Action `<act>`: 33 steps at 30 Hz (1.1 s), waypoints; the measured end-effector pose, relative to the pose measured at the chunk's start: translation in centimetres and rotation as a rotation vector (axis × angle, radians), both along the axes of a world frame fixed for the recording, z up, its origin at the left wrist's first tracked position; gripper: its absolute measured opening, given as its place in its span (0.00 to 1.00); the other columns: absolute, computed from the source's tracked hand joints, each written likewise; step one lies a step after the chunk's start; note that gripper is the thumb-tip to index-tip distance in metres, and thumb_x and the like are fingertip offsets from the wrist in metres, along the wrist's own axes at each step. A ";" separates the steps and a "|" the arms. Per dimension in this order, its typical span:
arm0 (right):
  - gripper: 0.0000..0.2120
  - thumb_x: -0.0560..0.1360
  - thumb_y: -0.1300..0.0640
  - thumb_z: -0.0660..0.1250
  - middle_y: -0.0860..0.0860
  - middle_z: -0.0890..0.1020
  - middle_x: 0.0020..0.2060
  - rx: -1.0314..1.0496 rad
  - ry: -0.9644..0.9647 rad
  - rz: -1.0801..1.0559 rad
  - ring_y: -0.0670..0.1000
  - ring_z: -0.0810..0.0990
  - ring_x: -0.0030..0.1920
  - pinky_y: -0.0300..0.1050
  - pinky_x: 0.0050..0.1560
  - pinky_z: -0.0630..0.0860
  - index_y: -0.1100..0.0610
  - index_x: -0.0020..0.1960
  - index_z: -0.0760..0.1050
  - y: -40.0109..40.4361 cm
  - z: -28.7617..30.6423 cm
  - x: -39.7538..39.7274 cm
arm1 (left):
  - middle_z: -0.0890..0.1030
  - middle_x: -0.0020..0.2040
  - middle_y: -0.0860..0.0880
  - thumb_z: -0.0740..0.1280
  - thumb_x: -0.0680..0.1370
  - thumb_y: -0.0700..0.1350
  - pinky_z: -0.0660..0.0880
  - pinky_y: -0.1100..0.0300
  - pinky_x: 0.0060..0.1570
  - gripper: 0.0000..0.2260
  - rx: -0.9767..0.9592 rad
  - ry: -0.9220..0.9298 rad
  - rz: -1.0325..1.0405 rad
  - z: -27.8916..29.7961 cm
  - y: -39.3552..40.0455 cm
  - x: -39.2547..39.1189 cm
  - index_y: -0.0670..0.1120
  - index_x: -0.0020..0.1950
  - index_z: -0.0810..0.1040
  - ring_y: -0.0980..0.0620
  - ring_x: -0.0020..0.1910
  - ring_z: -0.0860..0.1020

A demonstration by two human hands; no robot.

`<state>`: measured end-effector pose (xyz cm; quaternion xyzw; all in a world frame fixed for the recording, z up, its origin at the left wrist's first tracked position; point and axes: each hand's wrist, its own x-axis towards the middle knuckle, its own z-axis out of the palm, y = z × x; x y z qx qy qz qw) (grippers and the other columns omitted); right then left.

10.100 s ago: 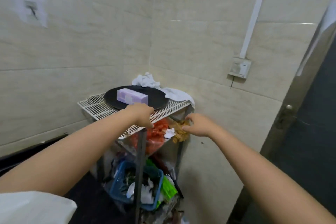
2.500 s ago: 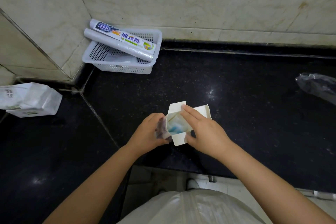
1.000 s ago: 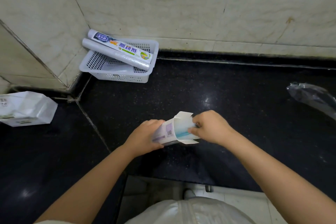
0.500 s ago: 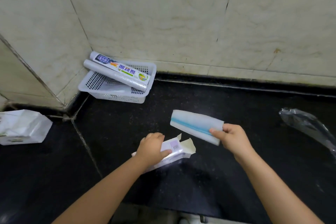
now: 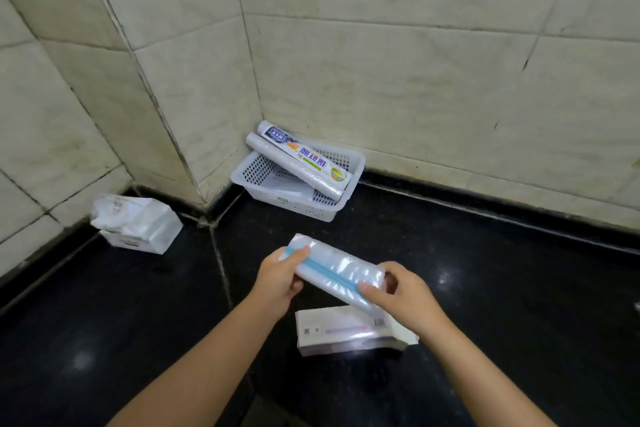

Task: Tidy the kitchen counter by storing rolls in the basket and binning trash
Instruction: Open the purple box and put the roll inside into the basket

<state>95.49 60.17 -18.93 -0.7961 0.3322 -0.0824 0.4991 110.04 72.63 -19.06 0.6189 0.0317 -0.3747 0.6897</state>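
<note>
Head cam: the roll of clear bags w/ a blue stripe [image 5: 334, 272] is now out of its carton and up in both hands; half a sec ago only the right hand had it while the left pinned the carton. The empty white carton [image 5: 349, 331] now lies flat on the black counter [image 5: 485, 288] just below the hands, let go. So unpacking looks done: roll is prob ready for the white mesh basket [image 5: 353, 166] in the corner, which already has 2 long rolls [image 5: 304, 163] lying slantwise across its rim; carton is likely trash for the bin.

Left hand [image 5: 278, 279] curls round the roll's far-left end, thumb on top. Right hand [image 5: 403, 295] pinches the near-right end, thumb over the stripe. Roll sits slanted, off the counter, well short of the basket. Both forearms reach in from below.

A crumpled white bag pack [image 5: 138, 225] sits apart at left by the wall.
</note>
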 end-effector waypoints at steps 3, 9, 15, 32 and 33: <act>0.23 0.69 0.50 0.71 0.47 0.74 0.47 -0.170 0.051 0.121 0.46 0.74 0.48 0.37 0.47 0.68 0.52 0.61 0.70 0.0 0.3 2.3 | 0.78 0.36 0.48 0.66 0.75 0.40 0.70 0.62 0.35 0.06 0.025 -0.102 0.047 0.7 0.9 1.2 0.47 0.39 0.76 0.53 0.36 0.76; 0.12 0.70 0.54 0.68 0.52 0.78 0.41 -0.287 0.060 0.547 0.47 0.74 0.42 0.41 0.41 0.68 0.60 0.49 0.77 -1.5 1.4 7.8 | 0.76 0.37 0.49 0.66 0.75 0.39 0.68 0.61 0.38 0.07 -0.006 -0.337 -0.093 1.8 2.5 4.1 0.49 0.39 0.77 0.53 0.38 0.72; 0.13 0.70 0.58 0.69 0.48 0.68 0.26 -0.405 0.056 0.597 0.43 0.66 0.29 0.36 0.29 0.62 0.58 0.30 0.70 -4.0 2.7 14.6 | 0.75 0.38 0.53 0.65 0.77 0.41 0.68 0.67 0.35 0.06 0.147 -0.419 -0.135 2.5 0.4 10.6 0.51 0.41 0.76 0.59 0.37 0.71; 0.23 0.76 0.55 0.60 0.56 0.78 0.40 -0.717 0.212 0.348 0.56 0.77 0.47 0.42 0.37 0.59 0.50 0.27 0.53 -11.5 -4.3 31.5 | 0.81 0.50 0.42 0.56 0.80 0.42 0.71 0.56 0.45 0.10 0.783 -1.090 -0.463 -6.4 -8.6 29.1 0.42 0.49 0.77 0.47 0.47 0.77; 0.23 0.76 0.55 0.60 0.58 0.79 0.41 -0.700 0.200 0.326 0.57 0.77 0.46 0.42 0.36 0.57 0.50 0.26 0.53 -11.7 -4.7 31.8 | 0.81 0.51 0.41 0.56 0.79 0.41 0.72 0.54 0.46 0.09 0.836 -1.138 -0.534 -6.6 -9.1 29.7 0.45 0.46 0.76 0.46 0.49 0.77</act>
